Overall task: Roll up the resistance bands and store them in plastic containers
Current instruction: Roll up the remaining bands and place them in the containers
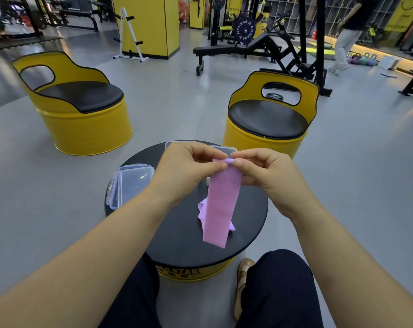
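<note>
A pink resistance band (220, 204) hangs flat above the round black table (177, 237). My left hand (186, 169) and my right hand (259, 169) both pinch its top edge between thumb and fingers. Its lower end reaches down to the table top. A second, crumpled pink band (202, 210) lies on the table behind it. A clear plastic container with clip lid (129, 183) sits at the table's left edge. Parts of two more clear containers (224, 150) show behind my hands at the far edge.
Two yellow drum chairs with black seats (80, 102) (269, 119) stand beyond the table. Weight benches (226, 52) and racks fill the gym behind. A person (347, 36) walks at the far right. My knees and a sandalled foot (243, 282) are below the table.
</note>
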Motion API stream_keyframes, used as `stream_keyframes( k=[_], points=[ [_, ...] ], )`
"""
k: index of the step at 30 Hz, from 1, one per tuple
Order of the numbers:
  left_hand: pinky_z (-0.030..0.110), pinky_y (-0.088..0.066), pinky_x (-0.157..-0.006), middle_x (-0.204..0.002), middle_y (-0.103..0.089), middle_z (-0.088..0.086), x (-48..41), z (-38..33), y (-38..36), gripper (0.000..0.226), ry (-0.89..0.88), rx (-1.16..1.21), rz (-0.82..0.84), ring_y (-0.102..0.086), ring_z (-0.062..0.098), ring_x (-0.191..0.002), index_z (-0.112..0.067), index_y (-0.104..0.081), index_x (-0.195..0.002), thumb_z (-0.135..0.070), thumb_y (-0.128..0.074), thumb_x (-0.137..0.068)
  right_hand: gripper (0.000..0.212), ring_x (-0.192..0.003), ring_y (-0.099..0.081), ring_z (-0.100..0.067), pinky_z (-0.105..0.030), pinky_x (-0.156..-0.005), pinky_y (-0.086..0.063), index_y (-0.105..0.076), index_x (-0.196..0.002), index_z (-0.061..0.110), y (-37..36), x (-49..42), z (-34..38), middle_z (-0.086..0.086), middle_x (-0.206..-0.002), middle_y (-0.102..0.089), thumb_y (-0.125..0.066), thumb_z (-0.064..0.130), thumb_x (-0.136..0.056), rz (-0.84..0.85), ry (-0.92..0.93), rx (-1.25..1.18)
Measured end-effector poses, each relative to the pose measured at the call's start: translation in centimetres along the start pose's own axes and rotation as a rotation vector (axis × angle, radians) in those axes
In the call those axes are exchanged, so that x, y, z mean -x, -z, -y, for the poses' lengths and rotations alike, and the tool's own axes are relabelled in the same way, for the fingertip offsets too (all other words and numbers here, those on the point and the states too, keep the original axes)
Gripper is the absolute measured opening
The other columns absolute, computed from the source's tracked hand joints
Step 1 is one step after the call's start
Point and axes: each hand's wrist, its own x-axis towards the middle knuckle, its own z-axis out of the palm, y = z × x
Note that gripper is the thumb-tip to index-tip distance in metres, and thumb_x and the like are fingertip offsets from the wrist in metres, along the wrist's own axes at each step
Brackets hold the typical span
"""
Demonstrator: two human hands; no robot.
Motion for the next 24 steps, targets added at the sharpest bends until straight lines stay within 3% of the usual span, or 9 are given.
stream_keyframes(
  k=[7, 12, 17, 21, 24],
  points=[
    [0.029, -0.057, -0.079, -0.08, -0.074, 0.001, 0.0, 0.32, -0.01, 0.02, 0.019, -0.013, 0.018, -0.07, 0.015, -0.081, -0.023, -0.072, -0.076, -0.004, -0.076, -0.073, 0.025, -0.079, -0.071, -0.017, -0.027, -0.069, -0.058, -0.073, -0.085, 0.014, 0.03, -0.01, -0.24, -0.002, -0.081, -0.074, -0.073, 0.026, -0.062, -0.031, 0.028, 0.001],
    [0.038, -0.058, -0.079, -0.086, -0.074, 0.005, 0.25, 0.21, -0.1, 0.012, 0.092, -0.011, 0.041, -0.071, 0.019, -0.085, -0.016, -0.073, -0.087, -0.019, -0.076, -0.076, 0.02, -0.077, -0.07, -0.014, -0.025, -0.071, -0.058, -0.073, -0.082, 0.017, 0.17, -0.01, -0.34, 0.002, -0.078, -0.074, -0.074, 0.021, -0.062, -0.034, 0.045, 0.002],
    [0.039, -0.057, -0.083, -0.083, -0.074, 0.008, 0.27, 0.16, -0.15, 0.009, 0.067, 0.004, 0.012, -0.07, 0.023, -0.084, -0.018, -0.074, -0.08, -0.012, -0.078, -0.074, 0.017, -0.08, -0.071, -0.014, -0.025, -0.072, -0.057, -0.072, -0.085, 0.018, 0.17, 0.0, -0.61, 0.001, -0.08, -0.074, -0.074, 0.007, -0.071, -0.023, 0.025, -0.012],
    [0.035, -0.057, -0.083, -0.079, -0.073, 0.004, 0.2, 0.29, -0.27, 0.017, 0.027, 0.014, -0.023, -0.07, 0.019, -0.081, -0.023, -0.073, -0.075, -0.006, -0.077, -0.072, 0.028, -0.085, -0.072, -0.017, -0.028, -0.073, -0.058, -0.07, -0.094, 0.016, -0.04, 0.11, -0.5, -0.005, -0.087, -0.075, -0.073, 0.024, -0.068, 0.001, 0.0, -0.005],
    [0.032, -0.057, -0.082, -0.076, -0.074, -0.001, 0.2, 0.4, -0.27, 0.023, 0.009, 0.01, -0.023, -0.07, 0.015, -0.08, -0.026, -0.074, -0.072, -0.003, -0.077, -0.071, 0.028, -0.084, -0.072, -0.016, -0.026, -0.068, -0.058, -0.071, -0.092, 0.011, -0.18, 0.15, -0.29, -0.004, -0.086, -0.075, -0.071, 0.026, -0.068, 0.005, 0.003, -0.013]
  ],
)
